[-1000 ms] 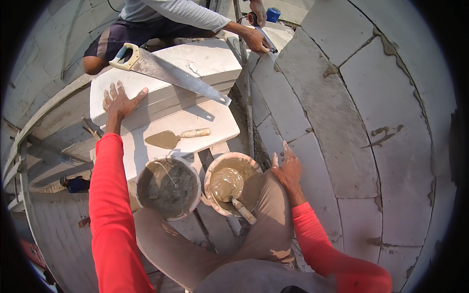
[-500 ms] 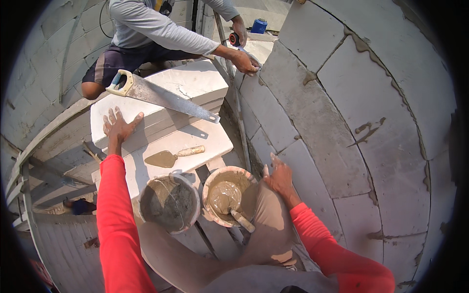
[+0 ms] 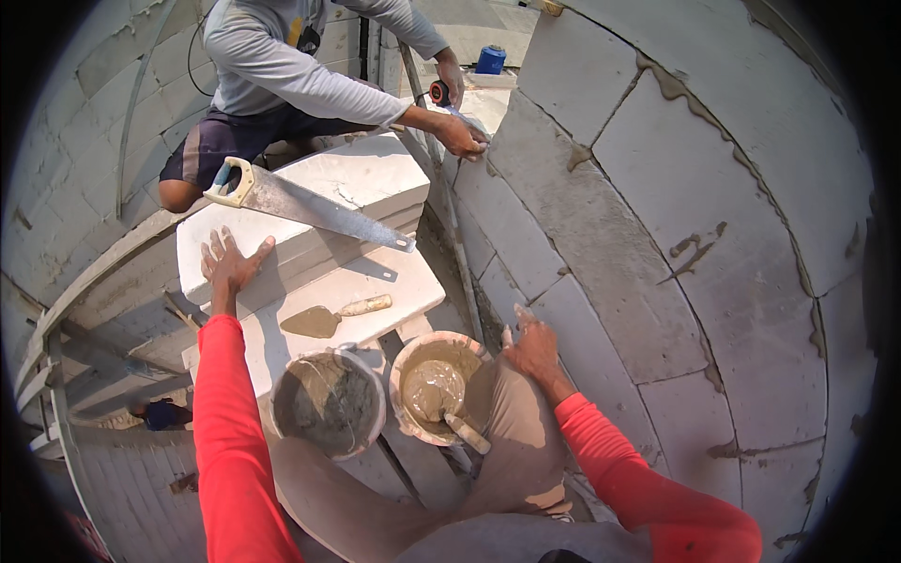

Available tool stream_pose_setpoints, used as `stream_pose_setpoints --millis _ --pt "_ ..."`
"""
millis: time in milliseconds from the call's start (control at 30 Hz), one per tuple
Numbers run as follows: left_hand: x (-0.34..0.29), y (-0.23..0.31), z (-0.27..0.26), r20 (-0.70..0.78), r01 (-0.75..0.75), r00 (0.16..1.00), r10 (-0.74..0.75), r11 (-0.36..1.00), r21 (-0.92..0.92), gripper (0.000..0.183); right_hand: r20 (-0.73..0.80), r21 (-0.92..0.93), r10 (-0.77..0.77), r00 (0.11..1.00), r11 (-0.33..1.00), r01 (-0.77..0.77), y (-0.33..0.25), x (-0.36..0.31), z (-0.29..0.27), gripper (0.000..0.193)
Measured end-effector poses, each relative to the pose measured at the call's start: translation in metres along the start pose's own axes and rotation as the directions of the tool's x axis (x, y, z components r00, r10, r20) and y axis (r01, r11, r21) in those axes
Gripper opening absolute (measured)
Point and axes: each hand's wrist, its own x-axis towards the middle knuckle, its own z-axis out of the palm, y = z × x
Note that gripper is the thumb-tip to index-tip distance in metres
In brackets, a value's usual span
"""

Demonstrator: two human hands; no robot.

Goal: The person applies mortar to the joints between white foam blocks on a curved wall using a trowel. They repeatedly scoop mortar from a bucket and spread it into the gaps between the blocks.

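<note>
My left hand [image 3: 233, 265] rests with spread fingers on the near left corner of a stack of white blocks [image 3: 361, 178]. Across the top of that stack lies a handsaw [image 3: 305, 208]. My right hand [image 3: 535, 347] is beside my knee, its fingers apart and holding nothing, close to the block wall [image 3: 601, 281]. Below the stack, a pointed trowel [image 3: 324, 319] lies on a lower white block [image 3: 404, 291]. Between my legs and the blocks stand a bucket of grey mortar [image 3: 328, 399] and a bucket of wet, lighter mix [image 3: 436, 380] with a tool handle [image 3: 466, 433] leaning out.
A co-worker [image 3: 291, 84] crouches beyond the stack, holding a tape measure [image 3: 439, 93] and reaching to the wall's edge. A blue container [image 3: 491, 60] stands behind. Gaps show between the platform boards [image 3: 422, 469]. At left, a curved rail [image 3: 103, 249] borders a drop to a lower level.
The view has shifted slightly, so the scene sits a little lower and the wall further left. Both my hands keep their places; the co-worker still reaches to the wall.
</note>
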Motion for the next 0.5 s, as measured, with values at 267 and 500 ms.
stream_pose_setpoints --millis 267,500 --pt "-0.0005 -0.0011 0.0003 -0.010 -0.006 1.000 0.006 1.000 -0.013 0.143 -0.022 0.016 -0.014 1.000 1.000 0.014 0.0022 -0.0021 -0.0013 0.065" --pt "-0.0013 -0.0010 0.0010 -0.004 -0.002 1.000 0.002 1.000 -0.009 0.143 -0.022 0.029 0.011 1.000 1.000 -0.011 0.0022 -0.0058 -0.0045 0.064"
